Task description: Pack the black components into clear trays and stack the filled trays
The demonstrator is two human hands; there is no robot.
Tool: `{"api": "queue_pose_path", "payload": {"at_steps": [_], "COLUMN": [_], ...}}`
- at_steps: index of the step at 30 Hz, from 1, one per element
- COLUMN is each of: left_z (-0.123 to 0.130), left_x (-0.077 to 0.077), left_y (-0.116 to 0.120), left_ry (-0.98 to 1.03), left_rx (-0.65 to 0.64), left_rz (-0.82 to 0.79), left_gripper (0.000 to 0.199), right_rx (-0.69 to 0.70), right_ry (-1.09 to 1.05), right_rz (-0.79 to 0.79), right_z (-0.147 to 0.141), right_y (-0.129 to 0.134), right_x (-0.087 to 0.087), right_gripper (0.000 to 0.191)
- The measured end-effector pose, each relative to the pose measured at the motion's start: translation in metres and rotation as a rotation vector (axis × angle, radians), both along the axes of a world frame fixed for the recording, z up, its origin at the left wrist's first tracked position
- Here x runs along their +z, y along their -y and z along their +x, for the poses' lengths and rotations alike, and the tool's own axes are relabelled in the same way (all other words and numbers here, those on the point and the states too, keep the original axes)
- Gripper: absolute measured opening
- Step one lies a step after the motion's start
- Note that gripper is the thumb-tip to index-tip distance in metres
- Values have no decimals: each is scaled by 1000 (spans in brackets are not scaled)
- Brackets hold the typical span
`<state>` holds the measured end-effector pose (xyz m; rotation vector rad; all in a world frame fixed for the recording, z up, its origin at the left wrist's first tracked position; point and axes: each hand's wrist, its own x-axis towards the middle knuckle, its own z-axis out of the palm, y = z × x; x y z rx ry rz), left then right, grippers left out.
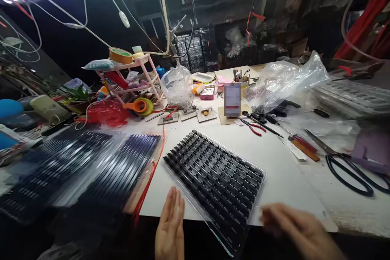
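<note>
A clear plastic tray (264,175) filled with rows of black plastic parts (213,178) lies askew on the white board, its near corner jutting past the table's front edge. Left of it, my left hand (171,225) is open, fingers stretched out close together, holding nothing; a small gap separates it from the tray. On the other side, my right hand (297,227) is beside the tray's right edge, smeared by motion. Its fingers look bent, but whether anything is between them cannot be made out.
More trays of black parts (122,170) lie at left. Large scissors (350,166), an orange-handled tool (306,149) and red-handled pliers (254,128) lie at right. A phone (232,99) stands upright behind. A pink rack (131,75) and plastic bag (178,85) are farther back; cables hang overhead.
</note>
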<state>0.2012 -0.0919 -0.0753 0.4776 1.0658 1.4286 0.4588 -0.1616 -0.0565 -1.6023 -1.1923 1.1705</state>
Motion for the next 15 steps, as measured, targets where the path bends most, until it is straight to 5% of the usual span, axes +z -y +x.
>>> {"api": "queue_pose_path", "payload": {"at_steps": [3,7,11,15], "left_z": [9,3,-27,-30], "left_x": [-10,-15,-6,19], "left_y": [17,11,-42,-123], "left_ry": [-62,-214,-571,-1160], "left_rx": [-65,-107,-290,-702], "left_rz": [20,91,144,351], "left_gripper": [39,50,64,68], "right_rx": [-262,-176,80,352], "right_ry": [272,355,140,-96], "right_rz": [201,220,39,-13], "right_z": [33,39,7,-52], "right_y": [-39,-65,-40,-15], "right_x": [3,-8,1,-1], "right_gripper": [41,44,47,45]}}
